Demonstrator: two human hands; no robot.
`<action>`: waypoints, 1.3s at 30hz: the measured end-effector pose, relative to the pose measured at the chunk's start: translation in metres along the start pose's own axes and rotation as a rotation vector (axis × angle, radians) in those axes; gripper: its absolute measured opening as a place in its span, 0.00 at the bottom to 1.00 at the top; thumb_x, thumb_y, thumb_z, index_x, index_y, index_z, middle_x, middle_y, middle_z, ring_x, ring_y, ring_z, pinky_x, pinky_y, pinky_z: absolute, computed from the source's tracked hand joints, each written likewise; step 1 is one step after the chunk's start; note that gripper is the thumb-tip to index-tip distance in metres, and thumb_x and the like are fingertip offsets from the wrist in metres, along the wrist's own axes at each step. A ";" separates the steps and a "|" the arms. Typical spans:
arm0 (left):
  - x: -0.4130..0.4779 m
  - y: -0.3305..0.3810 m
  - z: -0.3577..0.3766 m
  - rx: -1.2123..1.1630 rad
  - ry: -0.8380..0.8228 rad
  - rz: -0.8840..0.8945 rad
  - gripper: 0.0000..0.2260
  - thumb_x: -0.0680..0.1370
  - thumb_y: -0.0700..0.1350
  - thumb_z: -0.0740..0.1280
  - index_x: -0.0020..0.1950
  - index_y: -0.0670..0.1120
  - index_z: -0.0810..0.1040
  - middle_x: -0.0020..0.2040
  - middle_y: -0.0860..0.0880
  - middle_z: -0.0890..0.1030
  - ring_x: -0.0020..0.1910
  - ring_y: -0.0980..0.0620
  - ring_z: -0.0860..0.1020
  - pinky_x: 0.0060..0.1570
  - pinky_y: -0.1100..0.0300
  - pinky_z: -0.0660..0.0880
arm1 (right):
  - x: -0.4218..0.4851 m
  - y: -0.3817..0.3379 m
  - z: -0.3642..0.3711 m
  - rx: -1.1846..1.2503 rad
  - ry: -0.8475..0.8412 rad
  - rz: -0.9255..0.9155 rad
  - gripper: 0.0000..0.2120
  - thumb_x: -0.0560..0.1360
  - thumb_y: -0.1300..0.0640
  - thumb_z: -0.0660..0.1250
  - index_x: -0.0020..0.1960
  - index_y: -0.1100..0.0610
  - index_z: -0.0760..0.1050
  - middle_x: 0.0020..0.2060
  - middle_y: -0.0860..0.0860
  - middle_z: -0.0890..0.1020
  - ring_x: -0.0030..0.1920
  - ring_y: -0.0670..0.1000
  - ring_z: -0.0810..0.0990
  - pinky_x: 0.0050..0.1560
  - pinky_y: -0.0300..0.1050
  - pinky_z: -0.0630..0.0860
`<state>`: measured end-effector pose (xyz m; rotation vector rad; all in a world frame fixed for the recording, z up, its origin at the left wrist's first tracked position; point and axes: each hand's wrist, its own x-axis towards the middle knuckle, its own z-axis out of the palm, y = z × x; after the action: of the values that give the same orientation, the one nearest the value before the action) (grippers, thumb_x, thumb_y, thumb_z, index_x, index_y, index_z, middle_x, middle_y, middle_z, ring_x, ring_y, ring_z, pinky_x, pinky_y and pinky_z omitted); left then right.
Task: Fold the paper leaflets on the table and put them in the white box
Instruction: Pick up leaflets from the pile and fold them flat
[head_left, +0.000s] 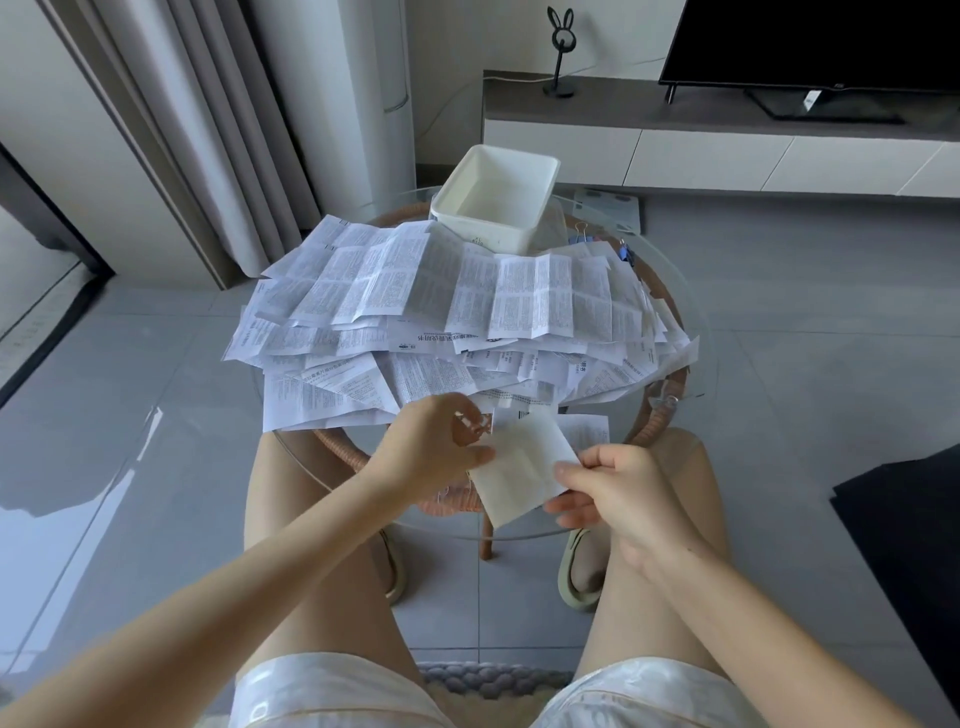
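Leaflets are piled all over the round glass tabletop in the middle of the frame, a messy overlapping heap of printed sheets with most of them opened out flat and creased. The white box sits at the top edge of the heap, touching the papers, open side up. A couple of clips lie just right of the box.

Lower centre of the frame, one folded leaflet is held up over the bottom rim of the tabletop, tilted, mostly blank side facing the camera. The left hand has its thumb and fingers curled in, pinching the sheet's left edge near the top corner. The right hand pinches the lower right edge, thumb on top and fingers tucked under the paper. So both hands are closed on that same sheet, and it sits just below the heap.

Person is sitting with knees under the tabletop, slippers on. TV in the upper right, curtain in the upper left.
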<state>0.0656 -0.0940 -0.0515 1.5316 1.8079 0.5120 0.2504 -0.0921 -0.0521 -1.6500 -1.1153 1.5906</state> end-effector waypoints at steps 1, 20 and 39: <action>-0.002 -0.002 0.006 0.124 0.162 0.133 0.12 0.73 0.46 0.72 0.56 0.45 0.79 0.50 0.49 0.81 0.50 0.49 0.79 0.51 0.59 0.75 | 0.002 0.001 0.002 0.054 0.018 0.019 0.04 0.75 0.69 0.66 0.41 0.67 0.75 0.31 0.58 0.81 0.28 0.52 0.82 0.25 0.40 0.76; -0.016 -0.049 0.050 0.492 0.004 0.838 0.19 0.81 0.49 0.54 0.70 0.46 0.73 0.70 0.43 0.71 0.70 0.44 0.69 0.67 0.47 0.68 | 0.005 0.023 -0.011 -0.881 0.221 -0.363 0.19 0.70 0.44 0.72 0.53 0.49 0.68 0.28 0.44 0.72 0.35 0.50 0.76 0.35 0.44 0.68; -0.021 -0.060 0.049 0.453 0.002 0.837 0.20 0.83 0.51 0.52 0.72 0.47 0.70 0.73 0.44 0.66 0.74 0.47 0.61 0.72 0.48 0.59 | 0.026 -0.009 0.006 -0.764 0.161 -0.164 0.18 0.70 0.52 0.70 0.30 0.53 0.63 0.26 0.46 0.68 0.32 0.51 0.69 0.33 0.42 0.62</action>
<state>0.0603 -0.1340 -0.1208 2.6076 1.2564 0.4888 0.2414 -0.0660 -0.0579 -2.0245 -1.8540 0.9424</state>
